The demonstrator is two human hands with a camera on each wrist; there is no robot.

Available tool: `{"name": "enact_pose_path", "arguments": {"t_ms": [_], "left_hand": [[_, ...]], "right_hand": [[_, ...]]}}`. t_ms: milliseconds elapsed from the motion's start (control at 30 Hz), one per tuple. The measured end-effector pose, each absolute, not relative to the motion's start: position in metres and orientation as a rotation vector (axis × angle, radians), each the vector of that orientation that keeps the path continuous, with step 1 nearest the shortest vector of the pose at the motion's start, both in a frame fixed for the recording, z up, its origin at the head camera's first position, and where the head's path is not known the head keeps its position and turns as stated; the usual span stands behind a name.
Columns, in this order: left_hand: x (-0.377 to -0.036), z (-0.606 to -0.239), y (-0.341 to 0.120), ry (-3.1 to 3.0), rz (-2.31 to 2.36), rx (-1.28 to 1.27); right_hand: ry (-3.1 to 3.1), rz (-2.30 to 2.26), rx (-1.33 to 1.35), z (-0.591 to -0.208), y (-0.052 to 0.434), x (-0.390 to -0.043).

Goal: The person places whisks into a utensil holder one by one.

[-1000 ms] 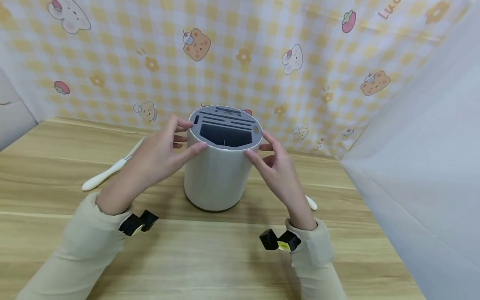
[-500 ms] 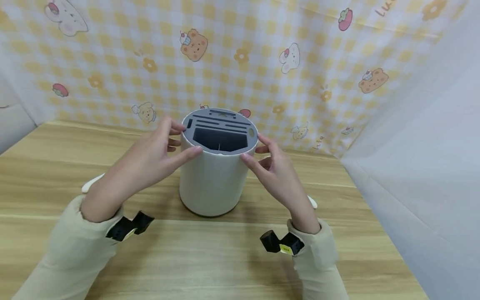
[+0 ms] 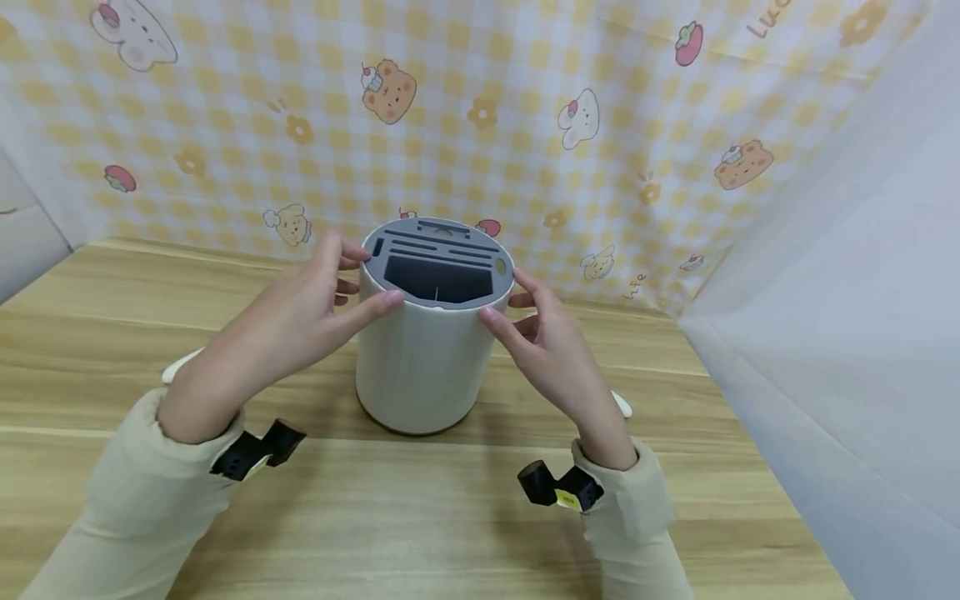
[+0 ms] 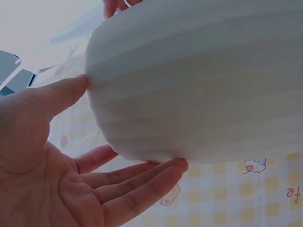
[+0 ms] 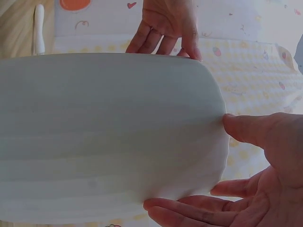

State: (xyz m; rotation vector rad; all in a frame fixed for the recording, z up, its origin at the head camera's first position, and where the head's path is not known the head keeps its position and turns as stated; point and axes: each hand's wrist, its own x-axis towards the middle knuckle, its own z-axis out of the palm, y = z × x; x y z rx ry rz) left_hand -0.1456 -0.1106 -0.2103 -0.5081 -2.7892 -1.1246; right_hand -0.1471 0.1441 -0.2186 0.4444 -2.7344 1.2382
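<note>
A white, rounded knife holder (image 3: pixel 420 367) with a grey slotted top (image 3: pixel 442 252) stands upright on the wooden table. From its left side my left hand (image 3: pixel 307 304) grips the upper rim, thumb at the front edge and fingers round the side. My right hand (image 3: pixel 546 350) holds the opposite side the same way, thumb near the front rim. In the left wrist view, the thumb and fingers of the left hand (image 4: pixel 90 161) touch the pale faceted wall. The right wrist view has the right hand (image 5: pixel 255 175) spanning the rim, with the other hand beyond.
A white handle (image 3: pixel 180 367) lies at the left, mostly hidden behind the left forearm. Another white handle tip (image 3: pixel 622 404) shows beside the right wrist. A yellow checked cloth (image 3: pixel 480 117) hangs behind the table (image 3: pixel 390 533), and a white sheet (image 3: pixel 825 333) borders the right.
Both hands have shifted the knife holder slightly left and nearer, mostly by half a second ago. The left forearm now covers the whisk's wires that showed earlier.
</note>
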Motion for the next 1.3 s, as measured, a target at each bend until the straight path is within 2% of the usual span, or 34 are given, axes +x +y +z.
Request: {"name": "enact_pose_path", "arguments": {"t_ms": [833, 1300], "left_hand": [[-0.156, -0.212, -0.110, -2.752, -1.247, -0.593], [-0.161, -0.218, -0.113, -2.744, -1.280, -0.569]], "right_hand": [[-2.703, 1.352, 0.500, -0.218, 0.171, -0.159], [-2.532, 1.524, 0.221, -0.216, 0.234, -0.178]]}}
